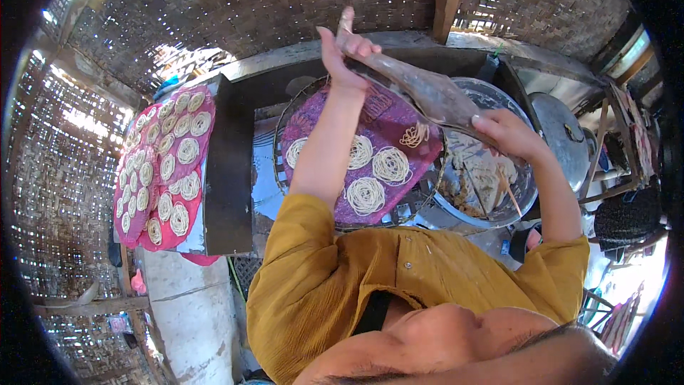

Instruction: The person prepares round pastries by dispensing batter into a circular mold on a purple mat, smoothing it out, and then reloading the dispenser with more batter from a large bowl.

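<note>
A long, greyish, limp bag (pixel 427 89), smeared and plastic-looking, stretches slantwise between my two hands. My left hand (pixel 349 50) is at its far left end, with thumb and forefinger sticking out and the other fingers curled against it. At the near right end, my right hand (pixel 507 133) is closed round the bag, above a wide basin (pixel 531 203). Pale, sticky dough (pixel 477 182) and a thin stick (pixel 511 196) are in the basin. Under my left forearm lies a purple patterned sheet (pixel 342 117) with several coils of pale strands (pixel 365 196) and a looser clump (pixel 415 135).
More coils cover pink and purple sheets (pixel 191 208) on the left, beyond a dark ledge (pixel 231 171). A large metal pot lid (pixel 559 128) is right of the basin. Woven bamboo walls (pixel 285 0) and a wooden post (pixel 450 0) close off the far side.
</note>
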The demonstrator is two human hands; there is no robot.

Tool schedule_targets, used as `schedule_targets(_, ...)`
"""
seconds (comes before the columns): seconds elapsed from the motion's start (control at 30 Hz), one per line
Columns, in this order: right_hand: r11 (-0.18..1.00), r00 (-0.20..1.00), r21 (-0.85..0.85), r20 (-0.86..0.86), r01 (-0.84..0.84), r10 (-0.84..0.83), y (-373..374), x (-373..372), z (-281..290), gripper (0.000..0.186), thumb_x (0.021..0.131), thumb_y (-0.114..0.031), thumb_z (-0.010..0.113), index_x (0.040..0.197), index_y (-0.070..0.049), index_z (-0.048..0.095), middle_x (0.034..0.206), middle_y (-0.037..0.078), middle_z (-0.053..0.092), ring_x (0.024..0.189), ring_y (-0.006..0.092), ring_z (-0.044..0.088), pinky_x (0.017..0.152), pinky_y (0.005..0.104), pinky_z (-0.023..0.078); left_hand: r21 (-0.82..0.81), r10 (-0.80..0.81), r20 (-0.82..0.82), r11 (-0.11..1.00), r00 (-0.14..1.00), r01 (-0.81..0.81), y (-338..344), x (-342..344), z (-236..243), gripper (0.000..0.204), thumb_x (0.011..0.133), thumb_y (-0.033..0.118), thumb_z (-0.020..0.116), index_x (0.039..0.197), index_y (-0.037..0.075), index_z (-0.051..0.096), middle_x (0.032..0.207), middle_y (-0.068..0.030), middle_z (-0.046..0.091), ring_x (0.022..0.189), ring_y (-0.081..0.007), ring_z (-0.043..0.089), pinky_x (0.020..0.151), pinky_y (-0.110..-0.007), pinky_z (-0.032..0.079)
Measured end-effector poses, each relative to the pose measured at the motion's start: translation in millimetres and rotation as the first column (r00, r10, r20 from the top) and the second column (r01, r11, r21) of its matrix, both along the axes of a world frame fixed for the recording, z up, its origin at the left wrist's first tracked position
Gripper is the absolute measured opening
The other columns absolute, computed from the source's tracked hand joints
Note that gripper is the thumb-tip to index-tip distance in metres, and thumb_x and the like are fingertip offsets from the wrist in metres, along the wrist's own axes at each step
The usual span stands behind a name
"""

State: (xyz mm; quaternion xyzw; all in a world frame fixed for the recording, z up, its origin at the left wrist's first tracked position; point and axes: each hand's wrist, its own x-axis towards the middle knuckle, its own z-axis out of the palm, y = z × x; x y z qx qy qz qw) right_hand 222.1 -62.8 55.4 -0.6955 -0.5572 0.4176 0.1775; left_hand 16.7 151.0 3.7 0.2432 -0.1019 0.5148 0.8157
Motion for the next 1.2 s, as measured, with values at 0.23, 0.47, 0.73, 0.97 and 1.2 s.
schedule_targets(0.23,1.0,0.997,0.03,-0.077,0.004,-0.002,-14.2,-16.5,7.6,0.047,0.079,-0.045,0.049,0.091,0.0,0.058,0.057,0.003,0.047,0.049,0.0107,0.046,0.044,0.026,0.039,0.068,-0.072,0.054,0.995,0.996,0.068,-14.4,-18.9,12.8,0.059,0.08,0.057,0.039,0.118,0.013,0.044,0.049,0.0061,0.041,0.049,-0.0109,0.046,0.063,-0.031,0.043)
schedule_targets(0.47,0.986,0.995,0.166,0.097,0.005,-0.022,-13.8,-8.0,26.2,0.048,0.077,-0.043,0.052,0.111,-0.009,0.055,0.062,0.004,0.051,0.053,0.0117,0.048,0.048,0.0262,0.041,0.062,-0.115,0.111,0.992,0.987,0.109,-14.1,-9.2,19.0,0.055,0.081,0.056,0.039,0.115,0.014,0.047,0.048,0.0069,0.042,0.047,-0.0122,0.046,0.063,-0.032,0.043)
schedule_targets(0.73,0.988,0.999,0.15,0.009,-0.035,0.034,-10.2,-22.6,11.3,0.051,0.077,-0.047,0.052,0.114,-0.012,0.053,0.058,0.006,0.05,0.051,0.0134,0.05,0.046,0.0281,0.042,0.091,-0.091,0.066,0.992,0.994,0.085,-11.9,-31.9,26.0,0.059,0.081,0.058,0.037,0.116,0.012,0.048,0.047,0.0055,0.037,0.046,-0.011,0.043,0.061,-0.03,0.042)
schedule_targets(0.97,0.99,1.0,0.139,0.004,0.004,-0.004,-33.7,-9.9,-2.9,0.049,0.076,-0.046,0.054,0.105,-0.007,0.057,0.056,0.004,0.049,0.046,0.0117,0.048,0.043,0.0263,0.041,0.056,-0.15,0.031,0.987,0.988,0.148,-28.9,-13.7,-2.3,0.057,0.081,0.056,0.038,0.116,0.013,0.047,0.048,0.0055,0.039,0.05,-0.0111,0.044,0.066,-0.031,0.041)
schedule_targets(1.2,0.993,0.988,0.079,-0.133,0.086,-0.075,-44.4,2.3,-14.4,0.042,0.076,-0.043,0.056,0.08,-0.001,0.056,0.057,0.004,0.05,0.046,0.0109,0.048,0.042,0.0262,0.039,-0.164,-0.154,-0.164,0.978,0.974,0.127,-50.7,20.5,6.6,0.057,0.083,0.055,0.033,0.12,0.013,0.043,0.071,-0.0032,0.053,0.066,-0.0131,0.051,0.075,-0.035,0.041)
